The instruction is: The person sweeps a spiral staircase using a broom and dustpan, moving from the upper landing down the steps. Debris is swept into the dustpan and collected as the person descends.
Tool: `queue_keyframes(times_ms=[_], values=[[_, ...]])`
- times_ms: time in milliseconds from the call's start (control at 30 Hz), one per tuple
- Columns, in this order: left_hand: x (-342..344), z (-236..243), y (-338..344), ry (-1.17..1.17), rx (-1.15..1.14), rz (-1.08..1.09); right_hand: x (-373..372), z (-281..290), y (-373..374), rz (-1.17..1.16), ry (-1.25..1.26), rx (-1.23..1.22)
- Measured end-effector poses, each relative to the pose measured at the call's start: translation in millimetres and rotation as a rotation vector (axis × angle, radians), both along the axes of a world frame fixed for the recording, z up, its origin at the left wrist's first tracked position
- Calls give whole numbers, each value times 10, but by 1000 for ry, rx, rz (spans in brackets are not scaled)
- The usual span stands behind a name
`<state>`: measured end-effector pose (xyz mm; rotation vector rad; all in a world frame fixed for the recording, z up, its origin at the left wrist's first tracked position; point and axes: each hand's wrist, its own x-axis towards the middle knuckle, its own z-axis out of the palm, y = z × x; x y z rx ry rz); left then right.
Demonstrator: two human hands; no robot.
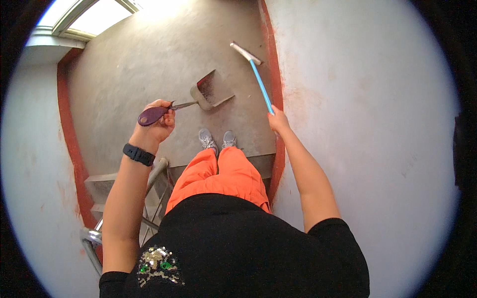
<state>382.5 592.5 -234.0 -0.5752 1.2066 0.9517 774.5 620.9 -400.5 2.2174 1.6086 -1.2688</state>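
My left hand (160, 121) is closed round the purple handle of a dustpan (204, 99). The pan is greyish with a reddish inside, and dark debris lies in it. Its mouth faces up and to the right, over the floor ahead of my shoes. On the right, my right hand (278, 120) grips the upper part of a broom (259, 82) with a light blue stick. The broom's narrow pale head points away from me, near the foot of the right wall. Bristles cannot be made out from above.
Grey concrete floor (124, 74) spreads ahead, edged by red-painted bands along both pale walls (357, 99). A window (94, 17) is at the far left. Behind my feet the landing drops at a step edge; metal railings (93, 237) and stairs (102, 185) are at the lower left.
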Motion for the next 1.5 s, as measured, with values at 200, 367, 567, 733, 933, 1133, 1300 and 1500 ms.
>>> queue_keyframes(times_ms=[200,367,567,733,933,1133,1300,1500], values=[[65,-216,31,-39,1,-50,-239,-766,-463,-124,78,-53],[244,-55,82,3,22,-2,-98,232,-860,-376,461,-385],[307,-225,57,94,14,-25,429,274,-413,-145,333,-254],[141,-63,-181,-15,15,15,393,-514,577,168,61,216],[307,-181,-29,59,-19,117,120,-907,1608,10,31,-68],[319,-126,64,11,-64,170,205,-1164,19,237,88,354],[328,-124,65,-10,-27,211,224,-139,-599,-118,395,-297],[379,-167,87,-33,-10,198,667,342,-486,-166,497,-379]])
